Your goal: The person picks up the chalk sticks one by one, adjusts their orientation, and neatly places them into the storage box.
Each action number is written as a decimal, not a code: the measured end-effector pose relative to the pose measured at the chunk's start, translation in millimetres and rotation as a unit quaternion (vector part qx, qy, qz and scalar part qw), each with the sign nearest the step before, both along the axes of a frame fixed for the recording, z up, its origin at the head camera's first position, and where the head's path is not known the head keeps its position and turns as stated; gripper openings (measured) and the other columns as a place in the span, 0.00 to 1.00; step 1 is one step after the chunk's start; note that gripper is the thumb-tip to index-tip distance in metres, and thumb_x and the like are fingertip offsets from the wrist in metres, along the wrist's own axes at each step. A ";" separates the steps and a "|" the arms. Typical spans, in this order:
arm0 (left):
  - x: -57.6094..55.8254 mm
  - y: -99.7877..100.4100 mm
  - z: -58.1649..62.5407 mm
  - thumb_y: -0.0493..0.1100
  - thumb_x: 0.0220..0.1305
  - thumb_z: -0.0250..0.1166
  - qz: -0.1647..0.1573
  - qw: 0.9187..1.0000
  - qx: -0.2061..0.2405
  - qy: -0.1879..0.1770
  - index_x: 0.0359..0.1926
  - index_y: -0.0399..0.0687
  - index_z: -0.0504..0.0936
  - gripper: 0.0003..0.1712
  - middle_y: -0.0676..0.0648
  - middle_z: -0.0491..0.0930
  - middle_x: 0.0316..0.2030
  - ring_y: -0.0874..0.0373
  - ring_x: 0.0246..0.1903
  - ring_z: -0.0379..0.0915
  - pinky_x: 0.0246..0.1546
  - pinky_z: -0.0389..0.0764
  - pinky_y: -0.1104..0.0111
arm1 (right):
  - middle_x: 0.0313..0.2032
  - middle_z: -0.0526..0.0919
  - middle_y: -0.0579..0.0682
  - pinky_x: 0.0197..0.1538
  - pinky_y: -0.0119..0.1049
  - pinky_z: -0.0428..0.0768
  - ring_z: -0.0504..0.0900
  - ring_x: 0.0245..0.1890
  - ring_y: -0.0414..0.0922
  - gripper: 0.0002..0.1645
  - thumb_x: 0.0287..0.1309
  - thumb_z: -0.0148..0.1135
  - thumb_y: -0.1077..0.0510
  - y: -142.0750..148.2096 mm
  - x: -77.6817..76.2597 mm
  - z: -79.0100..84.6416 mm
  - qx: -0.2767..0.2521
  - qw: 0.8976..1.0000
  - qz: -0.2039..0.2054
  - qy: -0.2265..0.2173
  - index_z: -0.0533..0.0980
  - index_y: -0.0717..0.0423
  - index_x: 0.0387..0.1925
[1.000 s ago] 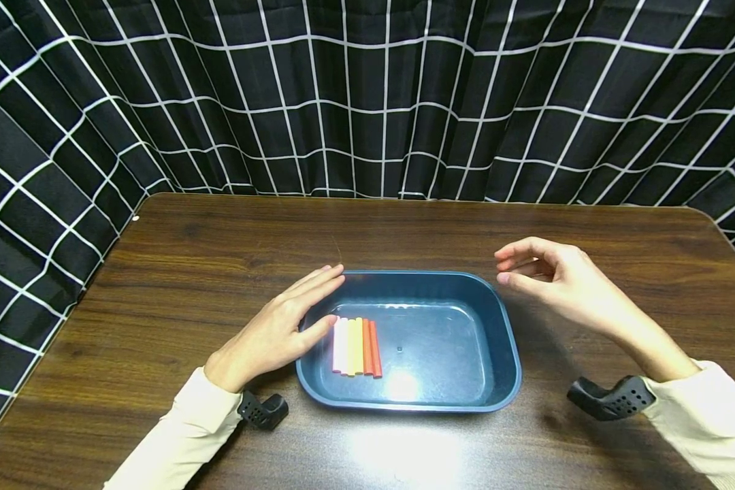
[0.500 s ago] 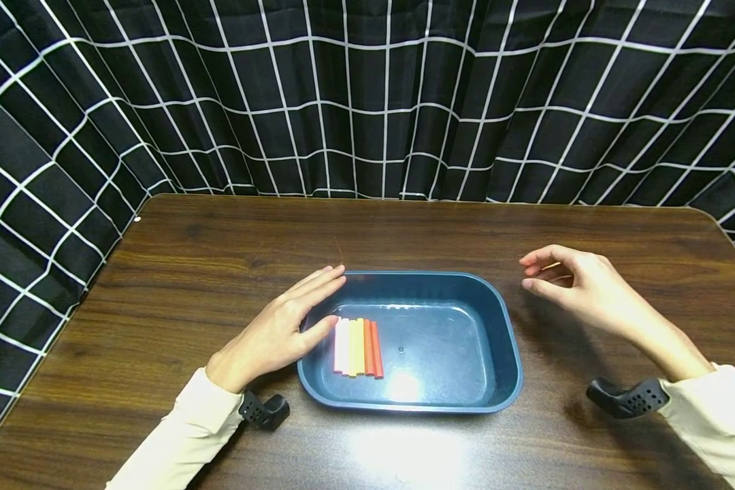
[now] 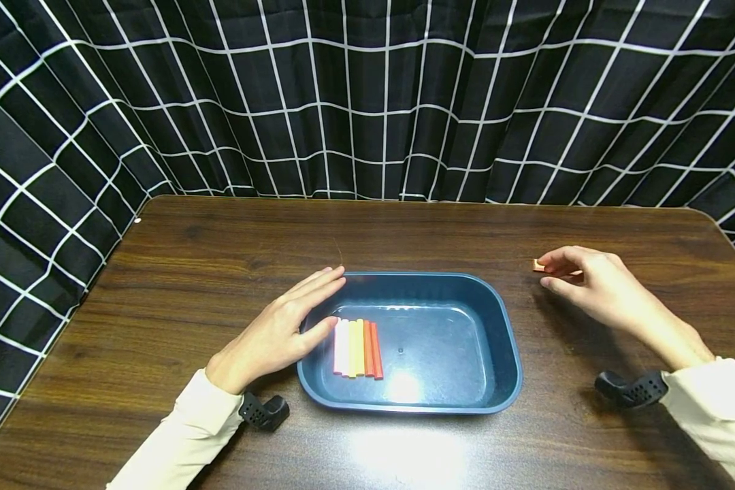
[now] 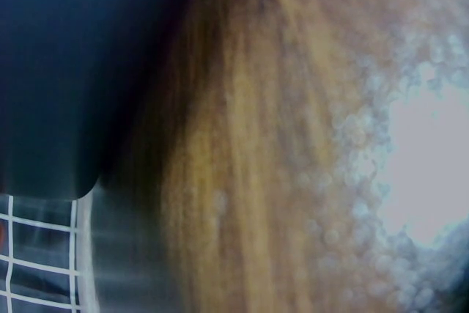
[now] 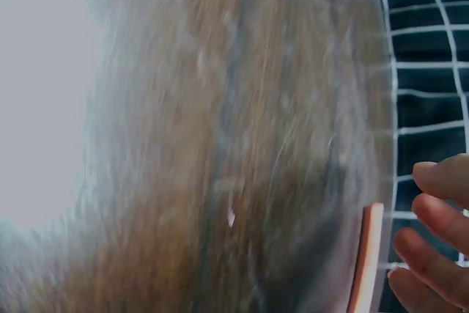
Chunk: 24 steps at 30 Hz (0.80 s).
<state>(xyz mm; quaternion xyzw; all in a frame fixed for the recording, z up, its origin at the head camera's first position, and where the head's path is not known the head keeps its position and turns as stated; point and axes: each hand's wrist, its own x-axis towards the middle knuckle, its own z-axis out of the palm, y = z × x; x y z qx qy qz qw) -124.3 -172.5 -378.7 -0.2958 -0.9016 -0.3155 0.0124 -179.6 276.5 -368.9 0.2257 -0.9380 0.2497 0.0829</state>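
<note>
My left hand [image 3: 275,327] rests over the left rim of a blue plastic tub [image 3: 441,401], fingers extended and thumb reaching inside. By its thumb, several chalk-like sticks [image 3: 358,348] in pink, white, yellow, orange and red lie side by side on the tub's floor. To the right of the tub, my right hand [image 3: 606,286] hovers low over the table with bent, parted fingers. Beside its fingertips lies a small pale-orange piece [image 3: 537,265], partly hidden by the hand. In the right wrist view that orange piece [image 5: 366,258] looks long and flat, apart from the fingers [image 5: 440,214].
The brown wood-grain table [image 3: 220,238] reaches back to a black curtain [image 3: 367,102] with white grid lines. Black wrist cameras hang at both sleeves. A bright glare lies on the table in front of the tub.
My right hand has moved rightward, away from the tub, and the orange piece now shows beside its fingertips. The left hand and the sticks stay as they were.
</note>
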 end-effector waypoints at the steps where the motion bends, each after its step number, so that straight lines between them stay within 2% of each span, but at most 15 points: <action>1: -0.1 0.0 -0.1 0.47 0.68 0.62 0.000 1.000 0.000 0.000 0.72 0.45 0.67 0.33 0.51 0.61 0.75 0.52 0.76 0.53 0.75 0.60 0.53 | 0.36 0.87 0.58 0.36 0.09 0.73 0.75 0.34 0.21 0.14 0.52 0.70 0.70 2.0 -1.2 -1.1 0.010 1.000 -0.002 0.007 0.81 0.65 0.43; 8: -0.2 -0.1 -0.3 0.46 0.68 0.62 0.000 1.000 0.001 -0.001 0.72 0.45 0.67 0.33 0.50 0.61 0.75 0.51 0.76 0.53 0.75 0.59 0.53 | 0.32 0.87 0.54 0.33 0.20 0.75 0.79 0.31 0.33 0.13 0.48 0.73 0.69 10.1 -9.3 -7.0 0.052 0.998 -0.011 0.044 0.82 0.64 0.38; 15: -0.4 -0.4 -1.3 0.46 0.69 0.62 -0.001 1.000 0.001 0.001 0.71 0.45 0.67 0.33 0.51 0.61 0.75 0.52 0.76 0.53 0.75 0.60 0.54 | 0.31 0.87 0.53 0.31 0.36 0.79 0.80 0.29 0.38 0.13 0.46 0.74 0.68 14.1 -17.0 -12.1 0.073 0.996 -0.007 0.052 0.82 0.64 0.37; 24: -0.3 -0.7 -0.7 0.46 0.69 0.62 0.002 1.000 -0.001 -0.006 0.72 0.46 0.67 0.33 0.52 0.61 0.75 0.54 0.76 0.52 0.75 0.60 0.55 | 0.32 0.86 0.56 0.33 0.45 0.76 0.81 0.31 0.49 0.13 0.47 0.73 0.68 16.9 -20.2 -16.7 0.089 0.994 -0.010 0.057 0.82 0.65 0.38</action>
